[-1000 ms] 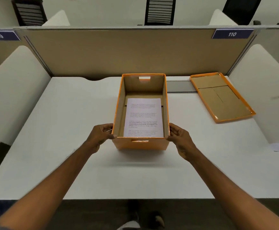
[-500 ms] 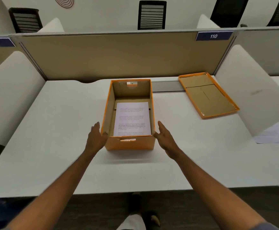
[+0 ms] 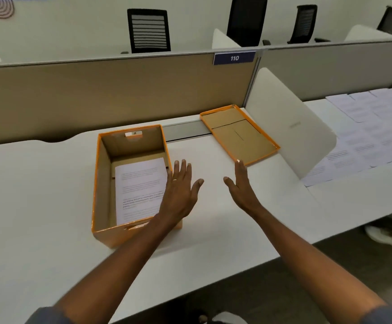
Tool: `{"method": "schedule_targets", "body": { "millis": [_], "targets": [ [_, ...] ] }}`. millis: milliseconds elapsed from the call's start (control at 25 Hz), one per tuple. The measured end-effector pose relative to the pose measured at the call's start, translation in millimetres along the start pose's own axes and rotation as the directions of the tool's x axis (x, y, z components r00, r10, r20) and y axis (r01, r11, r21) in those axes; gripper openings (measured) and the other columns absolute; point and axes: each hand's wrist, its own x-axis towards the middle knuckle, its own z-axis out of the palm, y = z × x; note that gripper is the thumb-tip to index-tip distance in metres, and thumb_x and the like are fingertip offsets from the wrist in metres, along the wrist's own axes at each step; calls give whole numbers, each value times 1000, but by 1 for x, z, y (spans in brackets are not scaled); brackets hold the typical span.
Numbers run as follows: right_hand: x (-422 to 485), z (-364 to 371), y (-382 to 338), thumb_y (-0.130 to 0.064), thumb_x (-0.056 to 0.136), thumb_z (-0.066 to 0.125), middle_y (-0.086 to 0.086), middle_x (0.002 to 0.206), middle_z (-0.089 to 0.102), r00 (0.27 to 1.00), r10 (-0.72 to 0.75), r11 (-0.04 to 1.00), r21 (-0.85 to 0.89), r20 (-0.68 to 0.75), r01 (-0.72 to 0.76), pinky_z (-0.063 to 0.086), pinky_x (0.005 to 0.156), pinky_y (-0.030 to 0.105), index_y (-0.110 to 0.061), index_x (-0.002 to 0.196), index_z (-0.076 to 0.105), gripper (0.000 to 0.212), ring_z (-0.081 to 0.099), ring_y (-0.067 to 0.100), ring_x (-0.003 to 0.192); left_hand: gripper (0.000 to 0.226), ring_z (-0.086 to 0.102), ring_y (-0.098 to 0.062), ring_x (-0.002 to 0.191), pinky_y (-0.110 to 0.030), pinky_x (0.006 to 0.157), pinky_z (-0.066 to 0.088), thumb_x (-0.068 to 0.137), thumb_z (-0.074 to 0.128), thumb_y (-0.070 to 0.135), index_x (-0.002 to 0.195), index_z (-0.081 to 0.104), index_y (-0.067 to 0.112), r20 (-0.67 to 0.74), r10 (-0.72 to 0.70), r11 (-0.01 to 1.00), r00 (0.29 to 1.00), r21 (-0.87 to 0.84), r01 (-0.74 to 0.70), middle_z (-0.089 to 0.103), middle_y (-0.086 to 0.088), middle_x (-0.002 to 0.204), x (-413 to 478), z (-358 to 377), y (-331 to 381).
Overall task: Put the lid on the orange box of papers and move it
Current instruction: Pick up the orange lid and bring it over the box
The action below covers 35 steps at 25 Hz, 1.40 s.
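Note:
The orange box (image 3: 104, 190) stands open on the white desk (image 3: 38, 195), with printed papers (image 3: 139, 188) lying flat inside. Its orange lid (image 3: 239, 134) lies upside down on the desk to the right, near the partition. My left hand (image 3: 182, 190) is open with fingers spread, above the box's right wall. My right hand (image 3: 241, 183) is open too, fingertips just short of the lid's near corner. Both hands hold nothing.
A tan partition (image 3: 120, 97) runs behind the desk. A white curved divider (image 3: 288, 127) stands right of the lid. Several printed sheets (image 3: 372, 127) cover the neighbouring desk. Black chairs (image 3: 149, 31) stand beyond. A white shoe (image 3: 386, 237) shows under the right desk.
Both hands have let go of the box and moved right toward the lid. My view has turned right, so the box now sits left of centre.

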Motion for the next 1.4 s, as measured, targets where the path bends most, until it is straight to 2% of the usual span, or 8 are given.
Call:
{"method": "schedule_targets", "body": {
  "millis": [160,480,760,1040,1200,1280,1320,1400],
  "targets": [
    [15,-36,26,-39,108,36,1,171,-14,998,26,997,-71,-49,-29,-5,128,47,-16,162,-4,72,-16,20,158,76,-17,-19,157,-40,127,-9,102,21,58,161,3,14,81,73,997,994,11,-74,-9,-5,171,42,28,32],
    [92,-108,114,-42,107,34,6,172,-9,995,77,981,-172,-68,-87,-2,128,44,-11,162,-2,72,-13,23,158,82,-15,-20,158,-39,126,-8,100,20,64,161,3,13,164,82,995,983,40,-89,-8,-5,171,137,109,84],
    [201,-153,193,-38,107,38,13,172,-3,996,76,973,-223,36,-66,3,128,44,-6,162,5,71,-5,28,159,75,-2,-27,159,-43,128,3,102,26,57,160,17,11,212,2,982,977,182,-42,4,-10,171,224,201,111],
    [277,-161,236,-38,107,38,17,171,3,992,53,939,-343,115,-10,7,128,43,-3,161,12,69,0,31,159,63,-1,-27,159,-47,129,4,102,25,58,155,35,24,318,-58,933,946,354,-62,12,-8,171,251,247,94],
    [297,-158,244,-34,107,37,17,171,3,992,63,910,-414,106,-14,9,128,45,-2,161,11,68,1,33,159,55,11,-27,159,-43,128,16,101,38,55,140,54,20,201,-104,962,974,268,47,25,-8,168,239,240,81],
    [301,-154,246,-25,106,41,18,171,2,991,76,931,-364,113,-30,11,129,45,0,161,6,70,3,33,159,48,18,-25,157,-39,125,24,101,48,46,139,55,17,104,-168,984,980,72,161,27,-8,167,237,233,78],
    [301,-151,246,-20,105,43,18,171,2,989,88,949,-313,123,-46,13,128,44,1,160,2,72,4,33,159,50,21,-24,157,-39,125,27,101,51,40,144,49,15,67,-230,970,971,-61,234,27,-8,167,239,230,79],
    [301,-146,244,-11,102,48,19,170,5,983,128,974,-202,131,-100,15,128,41,2,160,-2,77,8,32,158,58,25,-25,155,-44,124,29,102,53,29,154,34,10,7,-398,867,918,-325,378,26,-10,167,252,227,84]
  ]
}}
